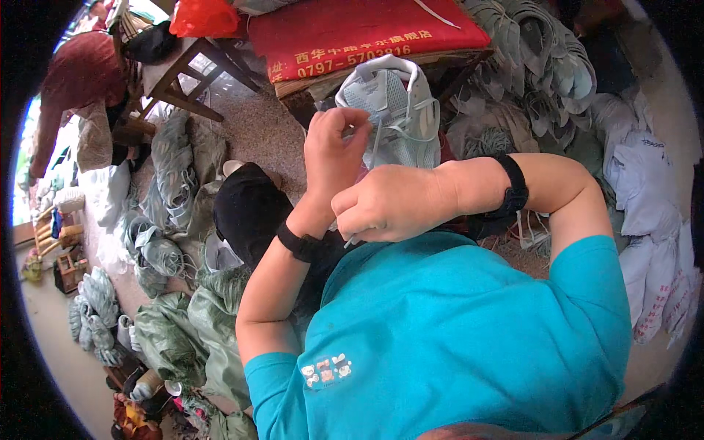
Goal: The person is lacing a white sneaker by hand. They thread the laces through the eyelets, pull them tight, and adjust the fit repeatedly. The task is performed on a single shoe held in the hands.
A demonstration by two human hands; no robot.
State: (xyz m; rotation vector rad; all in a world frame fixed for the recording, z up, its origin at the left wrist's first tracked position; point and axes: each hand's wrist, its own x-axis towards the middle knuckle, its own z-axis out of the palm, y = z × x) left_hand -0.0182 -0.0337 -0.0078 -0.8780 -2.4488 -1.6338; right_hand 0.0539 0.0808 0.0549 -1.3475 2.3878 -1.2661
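A pale grey-green shoe upper [422,150] with a mesh tongue stands upright in front of me, against the edge of a low table. A light shoelace [376,143] runs from its eyelets down toward my hands. My left hand [334,150] is beside the shoe's left edge, fingers curled in; whatever they may pinch is hidden. Crossing in front of it, my right hand [400,205] is closed in a fist, knuckles up. A thin lace end pokes out below its fingers. The shoe's lower part is hidden behind my right wrist.
A red printed cushion or bag [367,37] covers the low table. Bundles of grey shoe uppers [543,59] hang at the right, near white sacks [649,183]. Left are a wooden stool [183,73], more bundled uppers [172,161], green sacks [172,334] and a person in dark red [84,73].
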